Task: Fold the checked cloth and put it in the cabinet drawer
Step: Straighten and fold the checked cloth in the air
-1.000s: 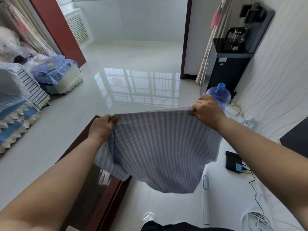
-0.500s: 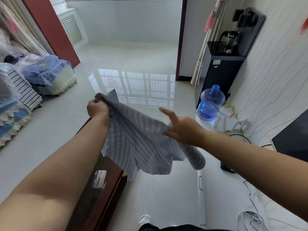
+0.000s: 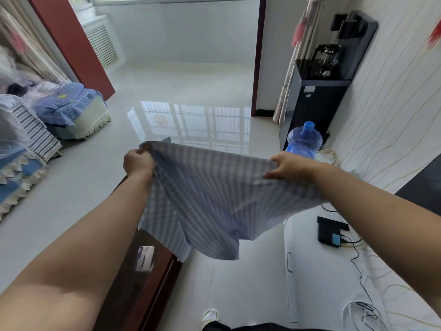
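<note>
A blue-grey checked cloth (image 3: pixel 210 199) hangs in the air in front of me, stretched between both hands and doubled over, with its loose lower edges drooping toward the floor. My left hand (image 3: pixel 137 162) is closed on its upper left corner. My right hand (image 3: pixel 290 166) pinches its upper right edge. A white cabinet (image 3: pixel 317 278) with a slim drawer handle (image 3: pixel 288 261) stands low at the right, its drawer closed.
A dark wooden table (image 3: pixel 143 278) lies below the cloth at the left. On the cabinet top sit a black box (image 3: pixel 330 231) and cables. A blue water bottle (image 3: pixel 304 140) and a black dispenser (image 3: pixel 319 91) stand by the right wall. Sofas line the left.
My right hand let go of the cloth's edge, moved in toward the left hand, then took a new edge and pulled it out to the right. The cloth now hangs doubled.
</note>
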Available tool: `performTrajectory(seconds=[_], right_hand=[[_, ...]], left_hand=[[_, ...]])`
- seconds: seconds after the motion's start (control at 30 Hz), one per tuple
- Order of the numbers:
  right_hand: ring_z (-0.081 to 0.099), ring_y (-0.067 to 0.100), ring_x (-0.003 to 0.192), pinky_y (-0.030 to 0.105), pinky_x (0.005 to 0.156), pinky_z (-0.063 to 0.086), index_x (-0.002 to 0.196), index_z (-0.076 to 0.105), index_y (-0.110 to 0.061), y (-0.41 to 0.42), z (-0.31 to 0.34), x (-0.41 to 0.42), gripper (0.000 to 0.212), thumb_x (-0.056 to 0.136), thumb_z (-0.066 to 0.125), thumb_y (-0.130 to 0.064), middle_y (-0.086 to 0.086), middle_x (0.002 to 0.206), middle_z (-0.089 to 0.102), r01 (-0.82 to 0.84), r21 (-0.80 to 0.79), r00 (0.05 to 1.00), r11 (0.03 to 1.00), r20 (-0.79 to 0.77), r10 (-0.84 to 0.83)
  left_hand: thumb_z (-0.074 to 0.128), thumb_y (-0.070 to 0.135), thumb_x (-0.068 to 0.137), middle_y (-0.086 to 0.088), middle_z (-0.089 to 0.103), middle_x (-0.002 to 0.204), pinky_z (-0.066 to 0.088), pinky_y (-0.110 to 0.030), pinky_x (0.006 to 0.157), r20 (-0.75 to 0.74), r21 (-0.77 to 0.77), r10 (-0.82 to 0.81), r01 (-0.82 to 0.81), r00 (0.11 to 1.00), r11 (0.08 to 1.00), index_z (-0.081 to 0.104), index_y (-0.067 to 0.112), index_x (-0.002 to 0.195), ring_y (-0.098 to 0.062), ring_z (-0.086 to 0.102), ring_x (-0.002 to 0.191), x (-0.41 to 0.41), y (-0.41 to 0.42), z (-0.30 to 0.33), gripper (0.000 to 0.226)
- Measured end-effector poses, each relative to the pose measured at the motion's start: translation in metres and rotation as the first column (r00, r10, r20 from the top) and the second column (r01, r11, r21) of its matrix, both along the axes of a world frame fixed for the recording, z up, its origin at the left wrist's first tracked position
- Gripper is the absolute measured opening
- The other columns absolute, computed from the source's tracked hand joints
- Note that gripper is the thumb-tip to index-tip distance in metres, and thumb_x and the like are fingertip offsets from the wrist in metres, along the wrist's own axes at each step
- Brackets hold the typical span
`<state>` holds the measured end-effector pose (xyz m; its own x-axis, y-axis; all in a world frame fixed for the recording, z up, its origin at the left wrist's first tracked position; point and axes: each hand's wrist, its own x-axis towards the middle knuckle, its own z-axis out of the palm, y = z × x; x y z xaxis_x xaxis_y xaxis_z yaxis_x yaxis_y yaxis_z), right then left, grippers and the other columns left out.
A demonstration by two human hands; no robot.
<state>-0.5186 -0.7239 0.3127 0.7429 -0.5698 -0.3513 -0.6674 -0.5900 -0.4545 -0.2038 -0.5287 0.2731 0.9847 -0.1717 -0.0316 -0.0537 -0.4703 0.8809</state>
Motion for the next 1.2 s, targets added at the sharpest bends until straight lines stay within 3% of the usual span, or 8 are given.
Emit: performTrajectory(seconds=[0.1, 0.23, 0.37, 0.43, 0.53, 0.7, 1.0, 1.2], right_hand=[[0.070, 0.015, 0.070, 0.028, 0.065, 0.059, 0.091, 0.064, -0.009, 0.014, 0.012, -0.005, 0.023, 0.080, 0.071, -0.028, 0.003, 0.080, 0.073, 0.055, 0.577, 0.998, 0.815, -0.032, -0.045], [0.068, 0.016, 0.058, 0.025, 0.051, 0.056, 0.088, 0.064, -0.007, 0.023, 0.008, 0.003, 0.017, 0.088, 0.064, -0.024, 0.005, 0.070, 0.072, 0.177, 0.706, 0.966, 0.686, 0.008, -0.258], [0.061, 0.024, 0.075, 0.032, 0.069, 0.054, 0.068, 0.063, -0.010, 0.019, -0.024, 0.032, 0.028, 0.094, 0.053, -0.012, 0.007, 0.072, 0.062, 0.435, 0.794, 0.538, 0.426, 0.150, -0.829], [0.061, 0.028, 0.088, 0.040, 0.084, 0.052, 0.053, 0.062, -0.006, 0.027, -0.043, 0.050, 0.035, 0.087, 0.055, -0.008, 0.006, 0.071, 0.061, 0.503, 0.726, 0.509, 0.468, 0.189, -0.840], [0.057, 0.022, 0.068, 0.023, 0.058, 0.048, 0.068, 0.061, -0.006, 0.065, -0.046, 0.074, 0.024, 0.091, 0.055, -0.012, 0.006, 0.067, 0.055, 0.426, 0.675, 0.671, 0.603, 0.212, -0.711], [0.048, 0.017, 0.067, 0.027, 0.061, 0.039, 0.077, 0.058, -0.001, 0.095, -0.036, 0.085, 0.020, 0.090, 0.054, -0.016, 0.006, 0.071, 0.051, 0.155, 0.487, 0.849, 0.859, 0.379, -0.368], [0.069, 0.018, 0.081, 0.030, 0.076, 0.057, 0.090, 0.073, -0.014, 0.080, -0.005, 0.065, 0.015, 0.089, 0.059, -0.021, 0.004, 0.088, 0.072, -0.042, 0.538, 0.905, 0.842, 0.377, -0.196], [0.062, 0.007, 0.075, 0.026, 0.075, 0.049, 0.085, 0.072, -0.020, 0.079, 0.008, 0.065, 0.012, 0.081, 0.061, -0.022, -0.006, 0.079, 0.069, -0.184, 0.411, 0.949, 0.893, 0.310, 0.053]], left_hand=[[0.045, 0.041, 0.089, -0.004, 0.046, 0.058, 0.040, -0.035, 0.059, -0.107, -0.029, 0.082, -0.086, 0.991, 0.996, 0.043, 0.012, 0.056, -0.024, 0.048, 0.063, -0.001, 0.010, -0.007, 0.044], [0.045, 0.031, 0.094, -0.008, 0.053, 0.073, 0.038, -0.026, 0.050, -0.234, -0.047, 0.119, -0.133, 0.965, 0.990, 0.047, 0.009, 0.064, -0.021, 0.050, 0.057, -0.008, 0.019, -0.015, 0.037], [0.046, 0.024, 0.094, -0.013, 0.055, 0.068, 0.031, -0.017, 0.032, -0.258, -0.051, -0.008, -0.005, 0.966, 0.999, 0.049, 0.007, 0.068, -0.010, 0.051, 0.030, -0.033, 0.011, -0.018, 0.031], [0.047, 0.025, 0.093, -0.016, 0.059, 0.074, 0.039, -0.022, 0.040, -0.244, -0.055, -0.119, 0.108, 0.963, 0.993, 0.054, 0.007, 0.070, -0.018, 0.060, 0.044, -0.052, 0.002, -0.017, 0.030], [0.051, 0.030, 0.093, -0.013, 0.062, 0.074, 0.051, -0.036, 0.062, -0.192, 0.002, -0.325, 0.332, 0.926, 0.943, 0.058, 0.011, 0.069, -0.027, 0.062, 0.068, -0.085, -0.012, -0.015, 0.032], [0.052, 0.031, 0.093, -0.006, 0.053, 0.062, 0.043, -0.032, 0.059, -0.143, -0.020, -0.553, 0.556, 0.821, 0.831, 0.058, 0.002, 0.074, -0.018, 0.053, 0.056, -0.116, -0.015, -0.009, 0.036], [0.077, 0.046, 0.073, -0.007, 0.068, 0.091, 0.053, -0.042, 0.077, -0.068, 0.200, -0.775, 0.769, 0.629, 0.607, 0.061, 0.009, 0.096, -0.023, 0.064, 0.085, -0.111, 0.004, 0.008, 0.046], [0.074, 0.041, 0.077, 0.000, 0.056, 0.072, 0.041, -0.028, 0.061, -0.055, 0.239, -0.843, 0.827, 0.535, 0.509, 0.056, 0.011, 0.084, -0.013, 0.050, 0.066, -0.123, 0.004, 0.012, 0.035]])
